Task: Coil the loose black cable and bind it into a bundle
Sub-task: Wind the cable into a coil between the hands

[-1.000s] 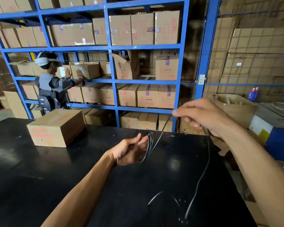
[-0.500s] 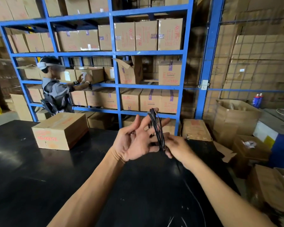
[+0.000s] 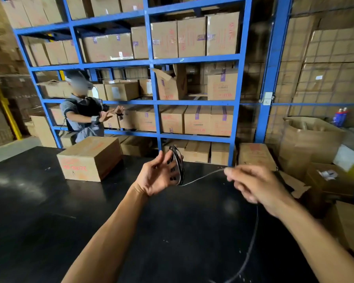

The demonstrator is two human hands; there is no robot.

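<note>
Cable: the black cable [image 3: 179, 166] is thin and, by its look, light and limp; several loops hang around the fingers of the left hand [image 3: 158, 173], above the black table [image 3: 49, 211].
Left hand: spread open as a former, loops round the fingers, not clenched.
Right hand: the right hand [image 3: 253, 185], right of the coil, is closed in a pinch on the strand leading from the coil's bottom.
Loose tail: runs from the right hand down onto the table, towards the near edge.
Handling: likely springy enough to slip off the fingers; keep slight tension.
Where to hold: pinch the strand close to the coil; later grip across all loops for binding.
Landmark: a cardboard box [image 3: 90, 158] stands left of the coil, well apart.
</note>
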